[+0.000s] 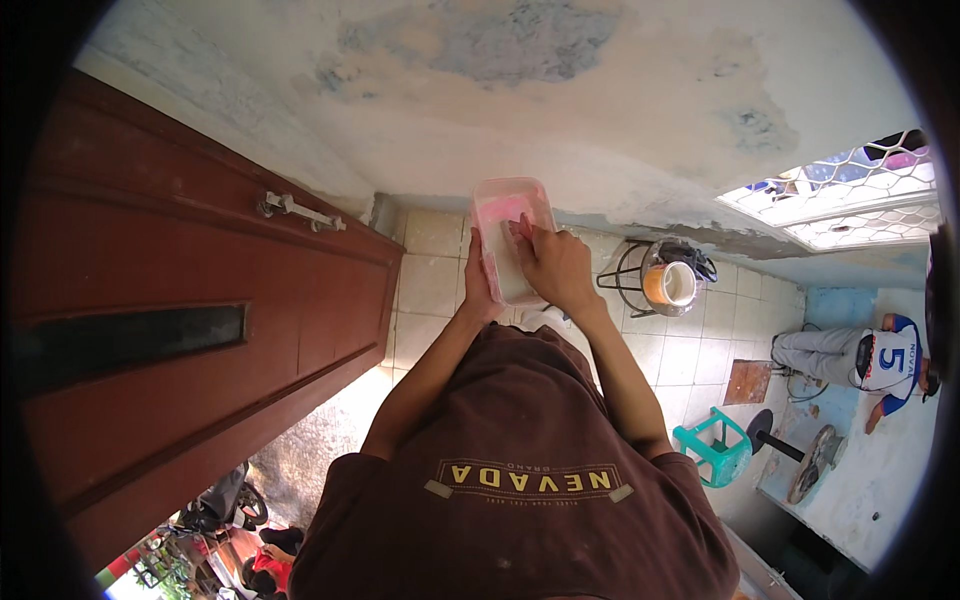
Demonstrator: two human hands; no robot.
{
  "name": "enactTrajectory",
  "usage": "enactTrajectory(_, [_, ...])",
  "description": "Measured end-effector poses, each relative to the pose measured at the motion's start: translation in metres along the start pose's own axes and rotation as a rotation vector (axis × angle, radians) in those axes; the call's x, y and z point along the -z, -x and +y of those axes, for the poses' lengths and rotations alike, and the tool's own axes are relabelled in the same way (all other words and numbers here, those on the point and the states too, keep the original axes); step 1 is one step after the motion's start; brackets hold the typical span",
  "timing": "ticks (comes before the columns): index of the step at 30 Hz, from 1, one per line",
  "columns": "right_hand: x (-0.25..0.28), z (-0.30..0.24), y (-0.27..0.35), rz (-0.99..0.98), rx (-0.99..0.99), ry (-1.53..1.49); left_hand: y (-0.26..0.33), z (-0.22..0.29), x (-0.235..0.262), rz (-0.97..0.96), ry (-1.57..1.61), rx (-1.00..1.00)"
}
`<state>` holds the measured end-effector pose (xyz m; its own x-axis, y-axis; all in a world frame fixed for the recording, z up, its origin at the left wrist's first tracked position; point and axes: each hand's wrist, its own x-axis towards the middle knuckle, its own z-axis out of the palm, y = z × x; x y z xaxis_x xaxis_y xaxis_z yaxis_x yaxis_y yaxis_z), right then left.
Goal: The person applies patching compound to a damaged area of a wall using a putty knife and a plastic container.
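The left hand (478,285) grips the side of a clear plastic container (510,245) with pink contents, held up in the air above the tiled floor (430,285). The right hand (552,265) closes over its top, fingers reaching inside.

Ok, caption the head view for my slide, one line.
Left hand steadies a clear plastic container of pink contents while the right hand reaches inside, above a tiled floor beside a red-brown door.
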<state>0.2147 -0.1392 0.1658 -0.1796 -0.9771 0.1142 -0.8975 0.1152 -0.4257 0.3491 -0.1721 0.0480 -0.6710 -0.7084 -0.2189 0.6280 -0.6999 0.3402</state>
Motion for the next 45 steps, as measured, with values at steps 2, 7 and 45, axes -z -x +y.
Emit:
enactTrajectory(2, [-0.003, -0.008, -0.005, 0.03, -0.055, 0.004, 0.001, 0.001, -0.001, 0.012, 0.007, 0.016])
enactTrajectory(7, [0.033, -0.015, -0.009, 0.079, -0.116, -0.013, 0.005, 0.001, 0.005, 0.038, 0.044, 0.021])
enactTrajectory(45, [0.047, -0.017, 0.006, 0.068, -0.193, -0.455, 0.014, 0.015, 0.004, -0.006, 0.044, -0.045])
